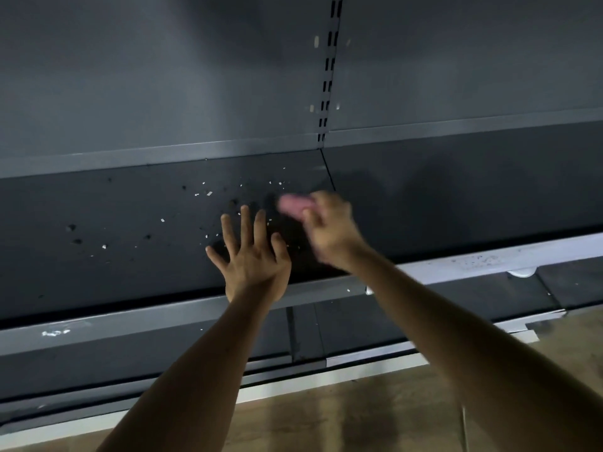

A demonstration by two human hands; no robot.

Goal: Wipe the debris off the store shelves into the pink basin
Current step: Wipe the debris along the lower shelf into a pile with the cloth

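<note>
Wiping, step in hand: judged to be gathering the scattered white flecks and dark crumbs of debris (202, 192) on the flat dark grey metal shelf (98, 216).
Left hand (251, 256): fingers straight and spread, palm down near the near shelf edge, holding nothing.
Right hand (329, 230): blurred; fingers curled round a small pink wiper (292, 203); cloth or sponge, cannot tell.
Debris location: mostly left of and beyond both hands.
Pink basin: not in view.
Technique: keep the wiper flat, pull far to near in overlapping passes, pile the bits, and set the basin under the near edge before pushing off.
</note>
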